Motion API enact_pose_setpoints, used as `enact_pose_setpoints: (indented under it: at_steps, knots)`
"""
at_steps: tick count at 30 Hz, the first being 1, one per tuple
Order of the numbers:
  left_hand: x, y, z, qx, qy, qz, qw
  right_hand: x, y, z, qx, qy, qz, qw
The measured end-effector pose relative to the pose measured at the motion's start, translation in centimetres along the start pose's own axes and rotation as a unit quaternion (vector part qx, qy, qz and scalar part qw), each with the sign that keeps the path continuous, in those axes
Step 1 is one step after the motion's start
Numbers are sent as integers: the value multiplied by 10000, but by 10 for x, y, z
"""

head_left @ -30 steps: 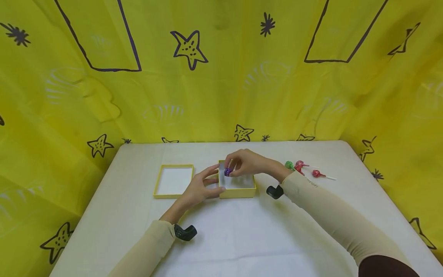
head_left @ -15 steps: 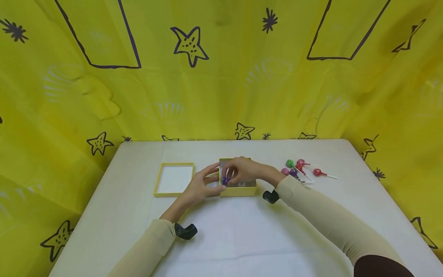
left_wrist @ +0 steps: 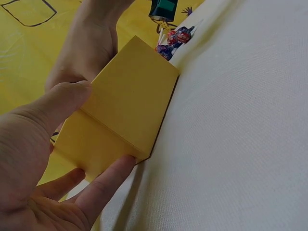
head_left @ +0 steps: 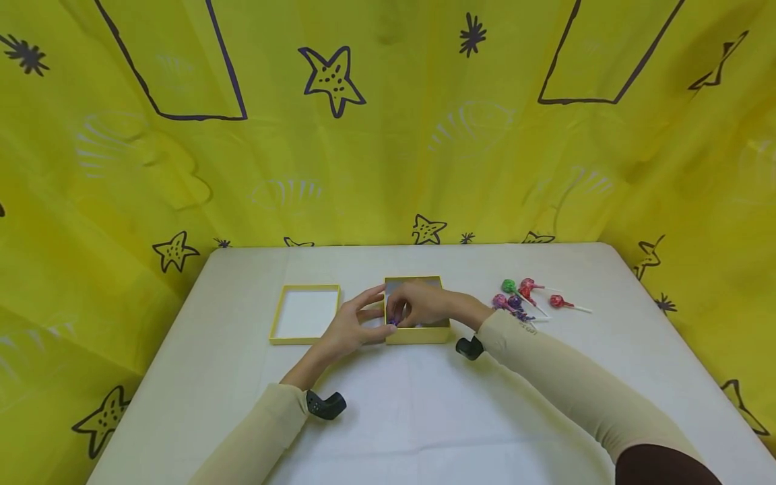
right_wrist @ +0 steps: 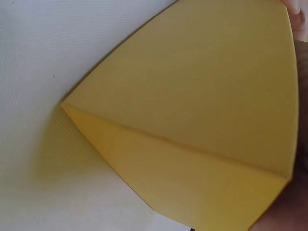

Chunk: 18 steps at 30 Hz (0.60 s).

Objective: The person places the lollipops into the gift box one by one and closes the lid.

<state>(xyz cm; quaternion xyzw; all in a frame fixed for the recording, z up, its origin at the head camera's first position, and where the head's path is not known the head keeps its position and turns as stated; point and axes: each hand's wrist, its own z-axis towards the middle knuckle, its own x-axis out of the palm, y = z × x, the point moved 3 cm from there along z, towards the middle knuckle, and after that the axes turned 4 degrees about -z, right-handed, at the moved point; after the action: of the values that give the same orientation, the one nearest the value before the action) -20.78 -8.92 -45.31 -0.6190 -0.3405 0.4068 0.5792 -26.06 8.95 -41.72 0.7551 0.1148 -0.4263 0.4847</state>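
Note:
A yellow box (head_left: 418, 336) with its top off sits on the white table. My right hand (head_left: 422, 301) reaches down inside it and pinches a purple-wrapped lollipop (head_left: 393, 322) near the box's left wall. Most of that lollipop is hidden by the fingers and the front wall. My left hand (head_left: 345, 331) braces the box's left side, fingers spread and fairly straight. In the left wrist view the thumb of my left hand (left_wrist: 29, 154) lies at the top edge of the yellow box (left_wrist: 132, 91), with fingertips against its side. The right wrist view is filled by the box's outer walls (right_wrist: 192, 82).
The yellow-edged lid (head_left: 304, 314) lies left of the box, its white inside facing up. On the right is a loose pile of lollipops, among them a green lollipop (head_left: 508, 286) and a pink lollipop (head_left: 500, 301). A red lollipop (head_left: 556, 301) lies slightly apart. Yellow curtain (head_left: 388, 155) hangs behind.
My right hand has lowered the purple lollipop from above the box to deep inside it, toward the near left corner. More of the lollipop pile shows now. My left hand has stayed in place.

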Motion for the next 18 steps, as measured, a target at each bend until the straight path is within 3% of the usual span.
enact_pose_setpoints:
  at_steps: [18]
  knots:
    - [0, 2, 1, -79, -71, 155, 9998, 1, 4, -2, 46, 10, -152, 9999]
